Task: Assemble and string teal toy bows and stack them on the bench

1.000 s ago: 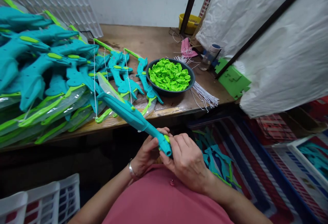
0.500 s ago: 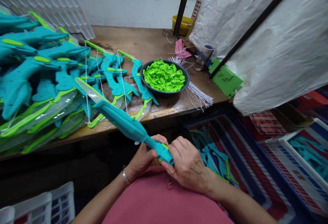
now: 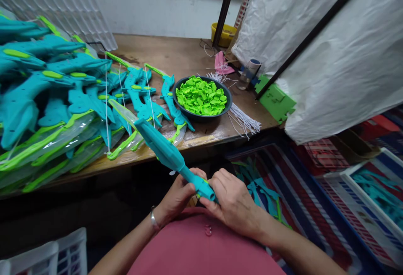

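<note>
A turquoise toy bow (image 3: 164, 151) with a lime-green limb slants up and left from my hands, in front of the table edge. My left hand (image 3: 180, 193) is closed around its narrow grip, thumb on top. On the other side, my right hand (image 3: 231, 203) is closed at the grip's near end, its fingers curled against a small green piece (image 3: 206, 181) there. The right fingertips are partly hidden. Beyond them on the table stands a dark bowl (image 3: 231, 98) heaped with small green plastic pieces (image 3: 201, 95).
Strung toy bows (image 3: 56, 77) pile up on the left of the wooden table (image 3: 151, 47). White strings (image 3: 245, 119) lie right of the bowl, near a green foam block (image 3: 275, 98). Turquoise parts (image 3: 262, 189) lie in a striped-lined bin; a white crate (image 3: 71, 250) stands lower left.
The bow's far end has swung right and turned slightly more toward upright. Both hands keep their hold and have barely shifted.
</note>
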`<state>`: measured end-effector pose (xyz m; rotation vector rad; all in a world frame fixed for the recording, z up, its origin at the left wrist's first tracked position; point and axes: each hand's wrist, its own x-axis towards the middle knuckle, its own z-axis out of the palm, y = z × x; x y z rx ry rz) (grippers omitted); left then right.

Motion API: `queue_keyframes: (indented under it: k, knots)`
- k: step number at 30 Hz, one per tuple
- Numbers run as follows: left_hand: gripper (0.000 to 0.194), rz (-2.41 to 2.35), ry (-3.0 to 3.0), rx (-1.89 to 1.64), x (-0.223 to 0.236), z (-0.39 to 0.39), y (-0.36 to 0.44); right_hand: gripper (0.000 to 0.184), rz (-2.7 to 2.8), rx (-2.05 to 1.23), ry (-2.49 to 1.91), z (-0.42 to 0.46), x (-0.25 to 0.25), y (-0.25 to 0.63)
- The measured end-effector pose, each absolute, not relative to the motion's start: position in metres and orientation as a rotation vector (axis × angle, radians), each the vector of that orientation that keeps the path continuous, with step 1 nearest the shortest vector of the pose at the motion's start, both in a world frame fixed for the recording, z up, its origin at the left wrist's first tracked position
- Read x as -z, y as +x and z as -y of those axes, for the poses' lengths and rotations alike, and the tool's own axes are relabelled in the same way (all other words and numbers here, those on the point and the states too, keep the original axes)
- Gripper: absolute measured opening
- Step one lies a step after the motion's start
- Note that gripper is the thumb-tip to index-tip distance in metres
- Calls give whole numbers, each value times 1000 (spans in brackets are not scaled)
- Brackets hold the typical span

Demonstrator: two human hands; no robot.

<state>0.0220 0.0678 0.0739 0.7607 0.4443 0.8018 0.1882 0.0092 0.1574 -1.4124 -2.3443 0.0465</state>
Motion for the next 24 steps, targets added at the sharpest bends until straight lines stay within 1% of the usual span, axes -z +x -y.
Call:
queue_keyframes:
  k: [2,4,10,13,16,20,22,24]
  knots:
    - [48,-429,712,-797,-73,-68,20,37,2314,-59,-1406,-12,-158,189]
    - [46,-437,676,-750,-74,-68,16,36,2256,-142,-1412,-16,-156,195]
    - [53,-539,751,-686,-79,-73,11,38,1858,-754,-1459,-38,-145,226]
    - [53,-535,785,-684,-81,-72,17,43,1747,-918,-1497,-43,-135,233]
    - [52,-558,785,-687,-80,-70,20,46,1717,-949,-1508,-42,-128,232]
    - [50,-628,817,-712,-81,-70,16,45,1767,-844,-1443,-36,-133,225]
    - [42,-649,886,-774,-88,-72,12,42,1815,-777,-1331,-34,-141,223]
    - [32,-614,973,-877,-102,-78,7,47,1850,-767,-1182,-37,-147,226]
